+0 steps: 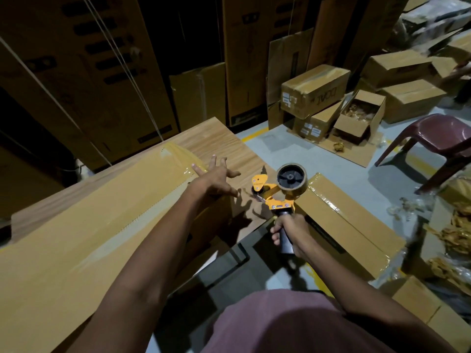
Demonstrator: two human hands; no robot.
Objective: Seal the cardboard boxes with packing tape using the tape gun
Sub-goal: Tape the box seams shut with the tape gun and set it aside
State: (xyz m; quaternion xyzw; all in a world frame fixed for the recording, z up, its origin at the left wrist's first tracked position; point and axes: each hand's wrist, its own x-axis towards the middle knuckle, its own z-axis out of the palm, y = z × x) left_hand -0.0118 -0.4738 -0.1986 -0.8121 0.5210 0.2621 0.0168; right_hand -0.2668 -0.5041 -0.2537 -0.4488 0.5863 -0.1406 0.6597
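A long cardboard box (76,233) lies across the wooden table (224,141), with a strip of clear tape along its top seam. My left hand (216,178) is over the box's far right end, fingers spread and straight. My right hand (286,234) grips the black handle of the orange tape gun (277,192), which carries a brown tape roll (291,179). The gun's front end is just above the table's right edge, to the right of the box. A second taped box (351,225) sits low on the right, beside the gun.
Tall cartons (84,72) stand behind the table. On the grey floor at the back right are several stacked boxes (313,90), one open box (362,115), and a maroon plastic chair (438,138). Loose packing scraps (453,235) lie at the right edge.
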